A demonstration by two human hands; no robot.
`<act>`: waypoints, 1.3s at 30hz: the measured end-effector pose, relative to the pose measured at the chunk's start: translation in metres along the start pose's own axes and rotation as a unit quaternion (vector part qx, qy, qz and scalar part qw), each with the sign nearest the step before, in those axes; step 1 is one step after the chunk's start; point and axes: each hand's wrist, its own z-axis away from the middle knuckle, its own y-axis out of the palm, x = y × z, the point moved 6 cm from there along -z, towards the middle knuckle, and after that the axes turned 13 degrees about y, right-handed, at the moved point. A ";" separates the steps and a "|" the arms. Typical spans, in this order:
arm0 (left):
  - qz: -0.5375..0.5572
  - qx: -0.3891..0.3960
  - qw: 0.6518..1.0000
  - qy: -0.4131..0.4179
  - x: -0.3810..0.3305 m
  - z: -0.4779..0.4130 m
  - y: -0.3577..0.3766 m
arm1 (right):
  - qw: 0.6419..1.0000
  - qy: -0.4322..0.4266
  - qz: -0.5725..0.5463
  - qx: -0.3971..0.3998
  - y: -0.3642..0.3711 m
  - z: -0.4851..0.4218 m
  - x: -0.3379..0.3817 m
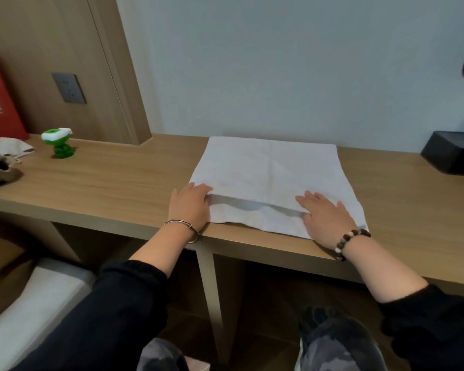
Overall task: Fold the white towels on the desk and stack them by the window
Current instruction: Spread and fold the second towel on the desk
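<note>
White towel (268, 172), creased, lies in 2 layers on the wooden desk (105, 183); my left hand (189, 207) seems to pinch its upper corner, right hand (324, 212) presses flat, fingers straight.

— What's the surface carrying on your feed?

— I see a wooden desk (118, 183) running along the wall. At twelve o'clock a white towel (273, 172) lies on it, doubled over, its near edge at the desk's front lip.

— And to the sides?

— At ten o'clock a green-and-white toy (60, 145) stands upright, well apart from the towel. Toward nine I make out a crumpled white cloth (14, 149) beside a red bag (0, 103). At two o'clock sits a black tissue box (450, 153).
</note>
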 end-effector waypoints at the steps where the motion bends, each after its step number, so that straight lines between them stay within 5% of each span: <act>1: -0.002 -0.037 0.999 0.008 -0.001 0.002 -0.009 | 1.000 0.001 0.000 0.004 0.000 -0.004 -0.002; 4: -0.037 -0.124 0.988 0.080 -0.013 0.012 -0.032 | 1.000 0.012 0.004 0.018 -0.002 -0.018 -0.007; 7: -0.108 -0.126 0.972 0.169 -0.026 0.024 -0.034 | 1.000 0.013 0.004 0.018 -0.001 -0.027 -0.014; 12: -0.097 -0.030 0.993 0.065 -0.012 0.014 -0.036 | 0.999 0.033 -0.034 -0.018 -0.013 -0.036 -0.020; 15: -0.048 -0.074 0.996 0.025 -0.019 -0.009 -0.062 | 0.974 0.072 -0.155 -0.149 -0.064 -0.036 -0.013; 18: -0.038 -0.261 0.961 0.082 -0.035 -0.002 -0.108 | 0.892 0.022 -0.248 -0.377 -0.113 -0.003 -0.013; 19: -0.071 -0.297 0.945 0.119 -0.040 0.009 -0.113 | 0.894 -0.006 -0.216 -0.392 -0.114 0.007 -0.013; 22: -0.153 -0.198 0.948 0.198 -0.042 0.038 -0.082 | 0.968 -0.016 -0.082 -0.238 -0.077 0.011 -0.018; 24: -0.182 -0.045 0.964 0.187 -0.036 0.051 -0.049 | 0.987 0.000 -0.037 -0.155 -0.052 0.012 -0.026; 26: -0.201 0.029 0.962 0.180 -0.032 0.057 -0.032 | 0.992 -0.017 -0.014 -0.124 -0.038 0.014 -0.029; 34: -0.252 0.136 0.946 0.154 -0.027 0.052 -0.020 | 0.995 -0.054 0.036 -0.075 -0.013 0.018 -0.030; 39: -0.081 0.070 0.967 0.231 -0.070 0.049 -0.014 | 0.997 -0.065 0.037 -0.034 -0.008 0.019 -0.027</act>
